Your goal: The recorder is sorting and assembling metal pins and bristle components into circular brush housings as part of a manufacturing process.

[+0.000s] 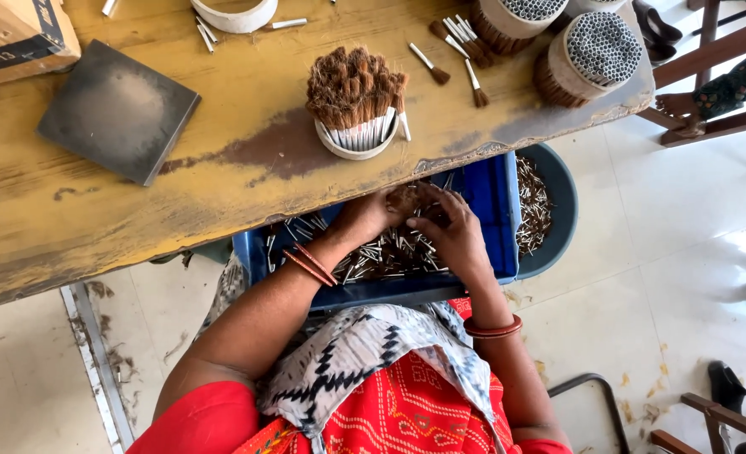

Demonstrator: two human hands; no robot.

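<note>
A person sits at a worn yellow desk and looks down at a blue bin on their lap, tucked under the near edge of the desk. The bin is full of small brush pieces with shiny metal ends and brown hair. Both hands are inside the bin. The left hand sits near the far wall of the bin with its fingers curled down into the pile, so its grip is together on some of the pieces. The right hand lies on the pile just beside it, fingers bent, and the two hands touch at a brown tuft between them. I cannot tell if the right grip is closed on the tuft or just resting on it. Thin red bangles are on the left wrist and a red bangle is on the right wrist. On the desk, close to the near edge and just past the hands, stands a white cup packed with brushes, brown hair up. A dark square slab lies toward the left side of the desk. Near the far right corner are round bundles of brushes and some loose brushes. A round dark tub with more pieces sits to the right of the bin.
</note>
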